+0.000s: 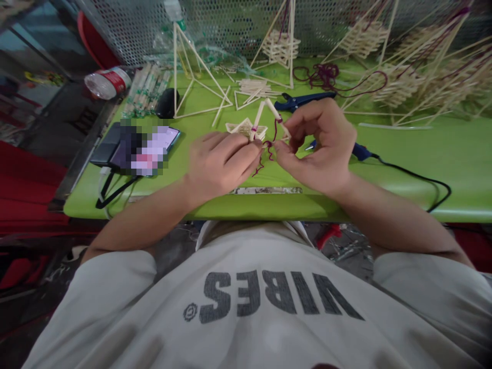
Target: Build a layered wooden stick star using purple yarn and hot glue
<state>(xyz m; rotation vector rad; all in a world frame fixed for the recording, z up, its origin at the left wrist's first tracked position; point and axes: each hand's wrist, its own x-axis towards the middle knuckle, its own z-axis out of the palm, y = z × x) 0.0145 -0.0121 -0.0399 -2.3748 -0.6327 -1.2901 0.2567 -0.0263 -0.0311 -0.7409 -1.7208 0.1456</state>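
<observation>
Live at the fingers now: our right hand [323,146] pinches one pale stick [273,109] between thumb and forefinger, while our left hand [223,163] has its bunched fingers closed on a second stick [259,116], tilted upright. Purple string [275,131] hangs between our fingertips. Just beyond our left fingers sits a small wooden frame [238,127]; beyond our right, blue pliers [294,102].

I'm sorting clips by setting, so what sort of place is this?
Probably a craft workspace: stick structures, bundled sticks and a tangle of purple string share one green table.
</observation>
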